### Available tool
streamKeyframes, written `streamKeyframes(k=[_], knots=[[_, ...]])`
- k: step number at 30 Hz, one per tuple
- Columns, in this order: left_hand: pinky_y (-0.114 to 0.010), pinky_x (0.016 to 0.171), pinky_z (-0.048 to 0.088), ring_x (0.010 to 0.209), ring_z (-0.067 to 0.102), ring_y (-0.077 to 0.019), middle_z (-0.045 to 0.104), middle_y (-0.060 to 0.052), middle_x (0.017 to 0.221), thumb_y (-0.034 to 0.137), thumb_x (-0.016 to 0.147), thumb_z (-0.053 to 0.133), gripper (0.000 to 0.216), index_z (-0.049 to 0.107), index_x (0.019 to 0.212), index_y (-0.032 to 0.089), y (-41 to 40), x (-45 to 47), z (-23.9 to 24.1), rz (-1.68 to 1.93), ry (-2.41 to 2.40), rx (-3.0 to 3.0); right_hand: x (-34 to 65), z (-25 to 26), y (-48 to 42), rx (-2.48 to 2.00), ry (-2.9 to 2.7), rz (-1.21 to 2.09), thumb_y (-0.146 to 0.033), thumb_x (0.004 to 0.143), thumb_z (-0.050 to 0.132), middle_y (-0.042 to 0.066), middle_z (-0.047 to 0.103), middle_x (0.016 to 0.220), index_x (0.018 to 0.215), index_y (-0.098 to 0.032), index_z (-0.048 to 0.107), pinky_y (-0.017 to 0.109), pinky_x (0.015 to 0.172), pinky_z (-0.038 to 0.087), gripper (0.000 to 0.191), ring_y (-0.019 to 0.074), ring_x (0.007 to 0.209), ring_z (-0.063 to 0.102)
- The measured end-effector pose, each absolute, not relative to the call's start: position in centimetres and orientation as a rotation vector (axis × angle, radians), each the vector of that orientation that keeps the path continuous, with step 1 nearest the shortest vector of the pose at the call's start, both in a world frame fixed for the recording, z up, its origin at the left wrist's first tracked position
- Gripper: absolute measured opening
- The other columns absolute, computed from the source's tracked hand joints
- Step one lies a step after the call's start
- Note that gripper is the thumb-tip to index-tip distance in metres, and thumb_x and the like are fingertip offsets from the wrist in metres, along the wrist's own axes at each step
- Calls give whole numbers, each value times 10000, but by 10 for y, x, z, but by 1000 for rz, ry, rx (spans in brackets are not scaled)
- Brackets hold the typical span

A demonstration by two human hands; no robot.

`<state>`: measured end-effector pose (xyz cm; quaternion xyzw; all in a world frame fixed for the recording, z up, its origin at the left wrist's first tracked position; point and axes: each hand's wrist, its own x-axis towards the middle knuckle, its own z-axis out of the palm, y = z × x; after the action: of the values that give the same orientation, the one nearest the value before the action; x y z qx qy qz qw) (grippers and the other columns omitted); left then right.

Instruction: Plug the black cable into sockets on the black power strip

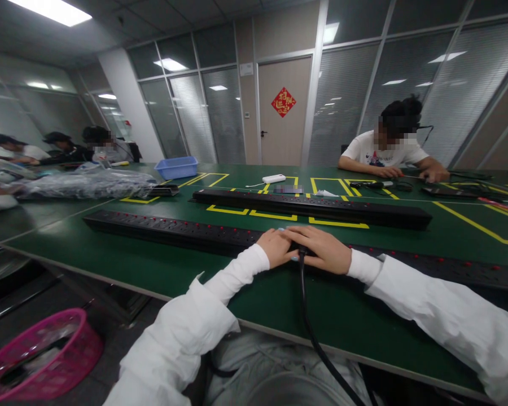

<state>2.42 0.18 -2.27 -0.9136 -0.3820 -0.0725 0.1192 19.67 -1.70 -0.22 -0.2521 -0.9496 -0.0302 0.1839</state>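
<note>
A long black power strip (195,231) with a row of red switches lies across the green table in front of me. My left hand (277,246) is closed over the middle of the strip, fingers bent across its top. Right beside it, my right hand (324,248) grips the same strip, and the fingertips of both hands meet. A black cable (303,299) comes out from under my right hand, between thumb and fingers, and hangs over the table edge toward my lap. The fingers hide where the cable joins the strip.
Behind lies a second black power strip (313,208). Yellow tape outlines (338,223) mark the table. Farther back are a white device (274,179), a blue basket (176,168) and plastic-wrapped items (84,185). A co-worker (385,146) sits opposite. A pink basket (46,355) stands at lower left.
</note>
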Motion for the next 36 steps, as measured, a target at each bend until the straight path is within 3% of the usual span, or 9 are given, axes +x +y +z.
streamKeyframes(k=[36], knots=[[-360,787,404,894,534,-243,584,-132,914,466,826,256,481,532,969,99,1,25,-19,-152,-1163,-2607,194,-1,-20,-724,-2631,-63,-387,806,395,103,399,1206,1241,-213,313,393,863,363,476,225,1049,415]])
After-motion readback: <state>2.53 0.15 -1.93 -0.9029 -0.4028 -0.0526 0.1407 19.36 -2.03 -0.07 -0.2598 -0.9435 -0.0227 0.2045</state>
